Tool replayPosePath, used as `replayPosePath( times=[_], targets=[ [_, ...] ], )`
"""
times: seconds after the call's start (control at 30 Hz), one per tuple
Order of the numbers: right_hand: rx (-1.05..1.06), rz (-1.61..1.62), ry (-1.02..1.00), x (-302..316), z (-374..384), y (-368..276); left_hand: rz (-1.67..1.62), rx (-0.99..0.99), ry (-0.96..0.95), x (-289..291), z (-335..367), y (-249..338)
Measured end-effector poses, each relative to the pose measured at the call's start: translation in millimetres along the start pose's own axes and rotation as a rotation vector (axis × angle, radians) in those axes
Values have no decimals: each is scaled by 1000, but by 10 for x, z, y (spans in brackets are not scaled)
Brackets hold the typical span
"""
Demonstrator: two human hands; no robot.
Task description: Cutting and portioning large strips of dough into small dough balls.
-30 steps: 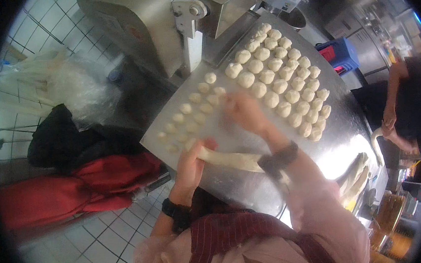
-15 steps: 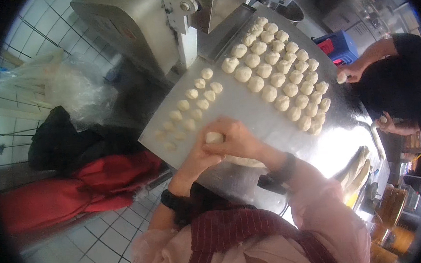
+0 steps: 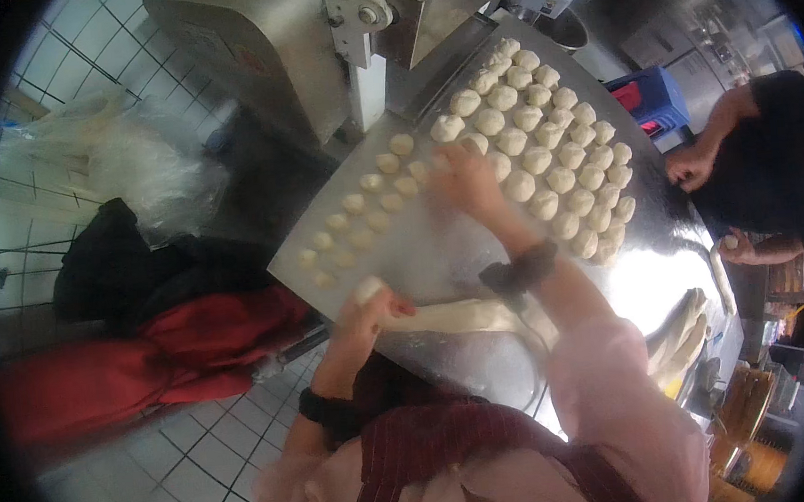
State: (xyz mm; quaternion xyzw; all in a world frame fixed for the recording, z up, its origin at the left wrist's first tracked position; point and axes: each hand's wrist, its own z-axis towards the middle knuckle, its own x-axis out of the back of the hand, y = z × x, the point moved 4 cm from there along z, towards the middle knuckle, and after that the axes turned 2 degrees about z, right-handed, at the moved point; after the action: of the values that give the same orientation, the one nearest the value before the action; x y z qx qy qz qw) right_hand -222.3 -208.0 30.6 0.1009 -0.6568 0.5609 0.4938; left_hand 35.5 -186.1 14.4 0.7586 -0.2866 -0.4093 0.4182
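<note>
My left hand (image 3: 362, 322) is closed on a small pale piece of dough (image 3: 368, 289) at the table's near left edge. Beside it, a long flat strip of dough (image 3: 464, 317) lies across the metal table. My right hand (image 3: 468, 182) is over the table by the left side of the large dough balls (image 3: 537, 160); motion smears its fingers, so I cannot tell what they hold. Left of that hand, two rows of smaller dough balls (image 3: 353, 203) run toward the near left corner.
A steel machine (image 3: 254, 55) stands at the table's far left. On the right, a co-worker's hand (image 3: 693, 164) rests near the table edge. Thick dough strips (image 3: 681, 335) lie at the near right. Red cloth (image 3: 211, 346) and clear plastic bags (image 3: 130, 159) are on the left.
My hands, which were together around a dough ball, have parted. The right has moved away toward the large dough balls; the left has drawn down and left with a dough piece.
</note>
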Motion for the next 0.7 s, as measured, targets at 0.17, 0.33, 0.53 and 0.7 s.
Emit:
replayPosePath(
  times=[0.17, 0.33, 0.53, 0.7],
  targets=[
    [177, -73, -67, -124, 185, 85, -346, 103, 176, 45, -80, -158],
    [162, -241, -119, -197, 158, 125, -380, 94, 191, 8, -30, -186],
    [143, -49, -81, 76, -41, -381, -410, 27, 184, 35, -33, -263],
    [271, 69, -339, -84, -387, -867, -453, 11, 220, 7, -25, -270]
  ],
)
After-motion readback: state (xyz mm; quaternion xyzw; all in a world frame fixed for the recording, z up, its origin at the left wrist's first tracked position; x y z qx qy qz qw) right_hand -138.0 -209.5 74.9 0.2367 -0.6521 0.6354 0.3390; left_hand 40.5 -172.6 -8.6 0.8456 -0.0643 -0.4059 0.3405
